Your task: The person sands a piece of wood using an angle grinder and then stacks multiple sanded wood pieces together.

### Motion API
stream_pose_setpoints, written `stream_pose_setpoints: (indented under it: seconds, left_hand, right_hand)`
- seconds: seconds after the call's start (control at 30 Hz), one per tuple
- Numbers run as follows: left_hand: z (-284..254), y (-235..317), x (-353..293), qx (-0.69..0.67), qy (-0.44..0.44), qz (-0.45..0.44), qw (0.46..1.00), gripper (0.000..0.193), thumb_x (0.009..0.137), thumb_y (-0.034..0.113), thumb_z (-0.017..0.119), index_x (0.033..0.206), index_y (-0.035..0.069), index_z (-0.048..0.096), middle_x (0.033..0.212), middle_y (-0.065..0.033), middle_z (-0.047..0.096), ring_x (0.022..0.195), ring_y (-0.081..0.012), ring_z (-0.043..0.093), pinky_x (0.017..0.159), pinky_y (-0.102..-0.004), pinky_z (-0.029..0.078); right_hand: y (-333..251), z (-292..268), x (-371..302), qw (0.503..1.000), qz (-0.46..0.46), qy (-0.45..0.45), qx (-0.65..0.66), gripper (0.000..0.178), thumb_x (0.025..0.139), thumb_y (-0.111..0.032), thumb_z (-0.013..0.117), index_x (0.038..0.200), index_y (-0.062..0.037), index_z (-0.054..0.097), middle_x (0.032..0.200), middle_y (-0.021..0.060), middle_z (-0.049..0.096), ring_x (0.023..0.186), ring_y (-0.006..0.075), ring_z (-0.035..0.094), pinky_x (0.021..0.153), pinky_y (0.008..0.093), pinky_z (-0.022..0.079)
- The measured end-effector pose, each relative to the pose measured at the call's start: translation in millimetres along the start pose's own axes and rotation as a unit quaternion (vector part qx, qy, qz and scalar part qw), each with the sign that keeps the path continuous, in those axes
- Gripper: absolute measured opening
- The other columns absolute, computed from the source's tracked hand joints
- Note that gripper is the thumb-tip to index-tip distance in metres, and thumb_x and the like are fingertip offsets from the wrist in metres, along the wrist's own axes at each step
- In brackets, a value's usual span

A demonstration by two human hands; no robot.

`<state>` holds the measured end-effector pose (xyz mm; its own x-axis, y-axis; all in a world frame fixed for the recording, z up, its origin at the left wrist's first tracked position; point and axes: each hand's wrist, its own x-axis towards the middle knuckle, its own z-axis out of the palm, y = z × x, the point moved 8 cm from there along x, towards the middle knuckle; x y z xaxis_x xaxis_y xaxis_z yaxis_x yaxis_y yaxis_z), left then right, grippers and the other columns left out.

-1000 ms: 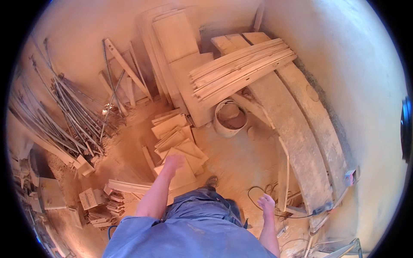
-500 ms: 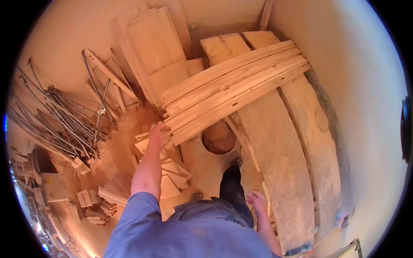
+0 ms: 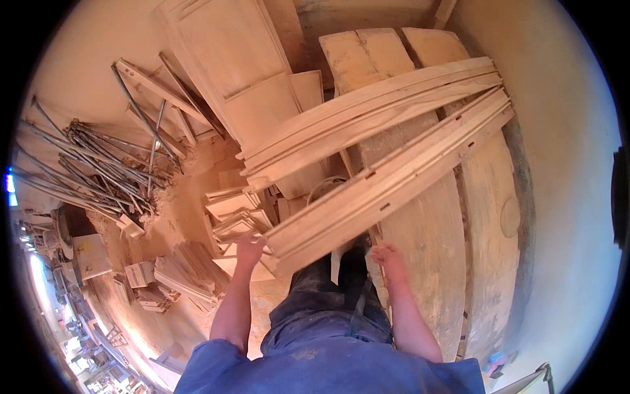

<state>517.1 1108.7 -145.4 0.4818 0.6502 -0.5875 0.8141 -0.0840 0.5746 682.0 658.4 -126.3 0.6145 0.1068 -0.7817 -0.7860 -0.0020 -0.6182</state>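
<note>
My left hand is closed round the near left end of a pair of long grooved wooden rails with slots cut in their edge. These rails slant up to the right, their far end touching a second bundle of long boards. That bundle lies across the tops of large slabs, apart from the rails at the left end. My right hand is just below the rails' near edge, not touching them. Its fingers are loosely bent and apart, with nothing visible in them.
Thick wide slabs lean along the right wall. Behind the boards stand flat door-like panels. Small thin wood pieces are stacked near my left hand. Metal rods and wood offcuts lie at left. A round bucket rim shows partly behind the rails.
The near rails have come away from the bundle at their left end, swinging down toward me with my left hand. My right hand has risen toward them.
</note>
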Motion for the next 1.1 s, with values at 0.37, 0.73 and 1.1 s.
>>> stream_pose_setpoints:
  seconds: [0.37,0.73,1.1]
  left_hand:
    - [49.3,285.9,71.0,0.291,-0.002,0.458,0.84,0.082,0.066,0.025,0.086,0.139,0.006,0.055,0.155,-0.0262,0.033,0.146,-0.0492,0.026,0.119,-0.0603,0.026]
    - [60.7,273.5,85.2,0.337,-0.031,0.424,0.84,0.089,0.063,0.031,0.087,0.14,0.005,0.051,0.149,-0.0292,0.035,0.138,-0.0518,0.032,0.114,-0.0612,0.03]
    - [-13.1,229.8,-84.9,0.304,-0.053,0.478,0.822,0.079,0.066,0.034,0.08,0.131,0.0,0.052,0.123,-0.0354,0.045,0.11,-0.054,0.047,0.094,-0.0618,0.04]
  right_hand:
    - [-103.2,220.7,121.8,0.95,-0.022,-0.13,0.282,0.049,0.105,-0.028,0.051,0.142,0.0025,0.047,0.141,0.0227,0.054,0.13,0.0375,0.054,0.11,0.0469,0.045]
    - [-125.3,267.3,214.9,0.827,-0.007,-0.149,0.542,0.066,0.084,-0.023,0.07,0.143,-0.0021,0.049,0.146,0.0192,0.051,0.131,0.0427,0.049,0.116,0.0568,0.037]
    - [-121.7,174.1,102.0,0.836,-0.041,-0.096,0.538,0.056,0.094,-0.022,0.064,0.143,0.0017,0.049,0.135,0.02,0.06,0.12,0.0403,0.06,0.108,0.0571,0.046]
